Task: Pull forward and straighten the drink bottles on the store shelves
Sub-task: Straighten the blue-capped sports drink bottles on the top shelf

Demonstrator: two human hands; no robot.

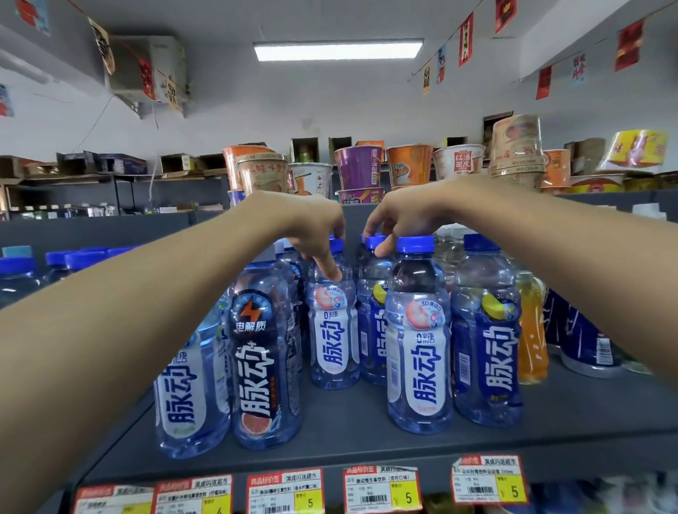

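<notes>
**Forearms stretched over the shelf, hands on two rear bottles**

Nearest the lens, the left forearm point(110, 339) and the right forearm point(613, 281) are seen reaching in from the lower corners, over the dark grey shelf point(350, 425). A row of price tags point(383, 488) is fixed along its front lip.

The left hand point(312, 226) is laid over the top of the white-labelled rear bottle point(332, 331). Its fingers point(326, 263) are curled round the blue cap and neck, with one digit run down onto the shoulder. The right hand point(402, 214) is closed on the cap of the blue-labelled rear bottle point(372, 325), which is pinched between thumb and fingertips.

Both held bottles are set well back from the lip, just beside each other. Whether they touch cannot be told. Each is kept upright, long axis vertical, cap up and label turned outward. The blue label is partly hidden.

Four front bottles are stood upright near the lip, labels outward: a left pair point(264, 359) and a right pair point(418, 343), with a gap between them through which the held bottles are seen. An orange drink bottle point(531, 325) is stood further right. Noodle cups point(358, 165) are stacked on the top board behind.
</notes>
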